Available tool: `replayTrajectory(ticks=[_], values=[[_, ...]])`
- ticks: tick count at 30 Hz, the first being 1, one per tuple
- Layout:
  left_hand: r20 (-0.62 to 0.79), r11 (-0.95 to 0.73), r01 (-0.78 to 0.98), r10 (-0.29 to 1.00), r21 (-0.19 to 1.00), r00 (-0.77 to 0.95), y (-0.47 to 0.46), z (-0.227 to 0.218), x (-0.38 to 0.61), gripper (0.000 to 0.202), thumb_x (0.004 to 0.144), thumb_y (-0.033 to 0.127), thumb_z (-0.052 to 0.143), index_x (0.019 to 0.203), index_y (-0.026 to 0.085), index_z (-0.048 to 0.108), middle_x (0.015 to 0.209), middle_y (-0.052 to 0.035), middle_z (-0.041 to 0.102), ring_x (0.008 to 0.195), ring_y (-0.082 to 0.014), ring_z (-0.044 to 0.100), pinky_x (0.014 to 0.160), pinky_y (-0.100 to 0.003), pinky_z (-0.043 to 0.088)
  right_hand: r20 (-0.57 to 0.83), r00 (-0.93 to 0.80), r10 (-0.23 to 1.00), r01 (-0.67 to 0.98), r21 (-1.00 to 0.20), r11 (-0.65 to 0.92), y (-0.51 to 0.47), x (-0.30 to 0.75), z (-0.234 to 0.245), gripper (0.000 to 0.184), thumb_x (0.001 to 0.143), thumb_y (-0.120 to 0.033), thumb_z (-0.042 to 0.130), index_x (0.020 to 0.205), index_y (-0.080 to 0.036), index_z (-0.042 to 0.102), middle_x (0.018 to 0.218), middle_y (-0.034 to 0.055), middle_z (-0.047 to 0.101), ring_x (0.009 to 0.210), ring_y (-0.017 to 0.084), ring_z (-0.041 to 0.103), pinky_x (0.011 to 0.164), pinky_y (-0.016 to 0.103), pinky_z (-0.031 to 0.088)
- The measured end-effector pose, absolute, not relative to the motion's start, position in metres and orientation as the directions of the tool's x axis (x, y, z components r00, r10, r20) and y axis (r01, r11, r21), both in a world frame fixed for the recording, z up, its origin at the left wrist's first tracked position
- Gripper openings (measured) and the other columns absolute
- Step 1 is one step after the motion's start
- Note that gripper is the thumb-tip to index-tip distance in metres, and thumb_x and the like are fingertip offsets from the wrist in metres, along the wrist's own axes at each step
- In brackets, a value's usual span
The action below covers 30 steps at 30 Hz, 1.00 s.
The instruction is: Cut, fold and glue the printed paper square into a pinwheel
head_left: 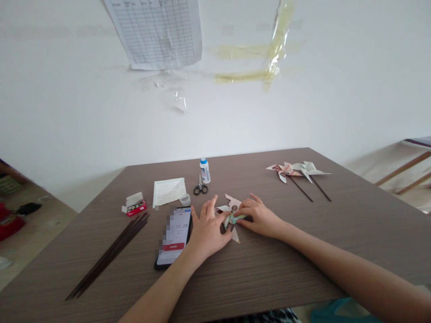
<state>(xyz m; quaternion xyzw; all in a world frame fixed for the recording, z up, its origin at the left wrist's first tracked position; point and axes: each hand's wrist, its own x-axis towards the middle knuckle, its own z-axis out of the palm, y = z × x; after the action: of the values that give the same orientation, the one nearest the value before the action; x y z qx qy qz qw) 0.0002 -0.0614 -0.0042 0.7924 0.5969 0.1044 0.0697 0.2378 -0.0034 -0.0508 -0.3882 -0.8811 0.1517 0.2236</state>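
Observation:
A folded paper pinwheel (pixel 233 207) lies flat on the brown wooden table (pixel 269 269), near the middle. My left hand (pixel 208 231) rests on its left side, fingers spread and pressing down on the paper. My right hand (pixel 259 217) comes in from the right, its fingertips pinched on a folded flap at the pinwheel's centre. The paper's lower tip sticks out between my two hands.
A phone (pixel 175 235) lies by my left wrist. Several dark sticks (pixel 111 255) lie at the left, beside a small red-and-white box (pixel 134 205). Behind are a paper sheet (pixel 169 191), scissors (pixel 200 187) and a glue bottle (pixel 205 171). Two finished pinwheels on sticks (pixel 298 172) lie far right.

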Motion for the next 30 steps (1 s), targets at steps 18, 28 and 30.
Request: replayTrajectory(ticks=[18, 28, 30], values=[[0.086, -0.278, 0.927, 0.96, 0.251, 0.265, -0.061, -0.004, -0.002, 0.05, 0.099, 0.03, 0.091, 0.149, 0.034, 0.086, 0.194, -0.018, 0.044, 0.171, -0.0543, 0.05, 0.139, -0.095, 0.025, 0.279, -0.612, 0.74, 0.614, -0.421, 0.667, -0.003, 0.238, -0.051, 0.024, 0.108, -0.023, 0.081, 0.126, -0.033, 0.093, 0.121, 0.0077, 0.089, 0.122, 0.031, 0.084, 0.142, 0.077, 0.036], [0.106, -0.292, 0.916, 0.956, 0.275, 0.273, -0.062, -0.002, -0.002, 0.05, 0.098, 0.023, 0.091, 0.146, 0.036, 0.086, 0.194, -0.0165, 0.044, 0.175, -0.0525, 0.047, 0.138, -0.098, 0.02, 0.289, -0.614, 0.734, 0.6, -0.434, 0.672, 0.001, 0.24, -0.057, 0.021, 0.108, -0.027, 0.083, 0.126, -0.033, 0.093, 0.122, 0.0076, 0.089, 0.124, 0.031, 0.083, 0.141, 0.074, 0.038], [0.103, -0.294, 0.916, 0.955, 0.271, 0.276, -0.063, -0.001, -0.002, 0.049, 0.098, 0.022, 0.091, 0.145, 0.034, 0.087, 0.194, -0.0173, 0.044, 0.175, -0.053, 0.047, 0.137, -0.098, 0.019, 0.282, -0.613, 0.738, 0.597, -0.447, 0.666, 0.001, 0.239, -0.056, 0.021, 0.108, -0.027, 0.083, 0.125, -0.034, 0.093, 0.123, 0.0076, 0.089, 0.125, 0.032, 0.083, 0.141, 0.074, 0.037]])
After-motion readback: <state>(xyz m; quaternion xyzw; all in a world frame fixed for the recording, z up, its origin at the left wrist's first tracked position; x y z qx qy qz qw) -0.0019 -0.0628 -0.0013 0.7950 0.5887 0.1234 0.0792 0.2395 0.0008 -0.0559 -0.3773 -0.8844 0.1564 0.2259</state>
